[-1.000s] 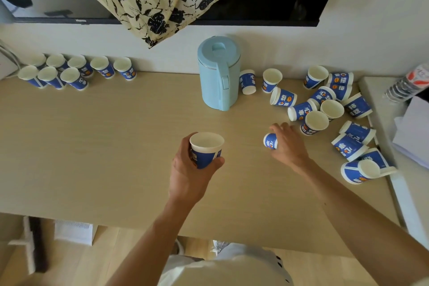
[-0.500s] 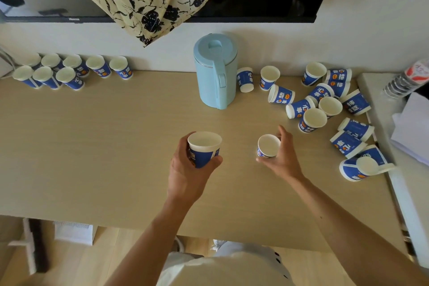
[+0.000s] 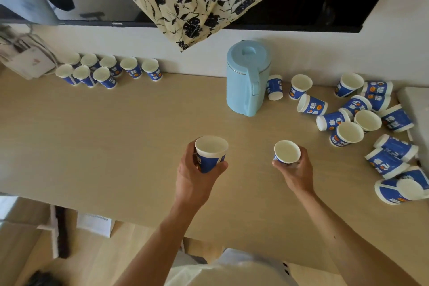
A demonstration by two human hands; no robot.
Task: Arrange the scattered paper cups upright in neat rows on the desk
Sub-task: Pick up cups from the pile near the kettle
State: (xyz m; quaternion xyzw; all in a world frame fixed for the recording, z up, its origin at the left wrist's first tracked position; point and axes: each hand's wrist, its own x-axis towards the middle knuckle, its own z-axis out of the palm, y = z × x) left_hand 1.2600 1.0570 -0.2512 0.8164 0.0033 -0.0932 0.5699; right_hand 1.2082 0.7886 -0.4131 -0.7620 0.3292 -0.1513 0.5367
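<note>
Has turned the right cup (image 3: 286, 152) in the right hand (image 3: 296, 173) from lying on its side to mouth-up since a second ago. Shows, left to right: rows of upright cups (image 3: 109, 69) by the wall (image 3: 197, 58) at the desk's (image 3: 116, 134) far left; left hand (image 3: 193, 179) curled round the left cup (image 3: 210, 157), axis vertical, mouth up, above mid-desk; right hand gripping its cup from below; scattered cups (image 3: 362, 121), many on their sides, right of the kettle (image 3: 247, 79).
</note>
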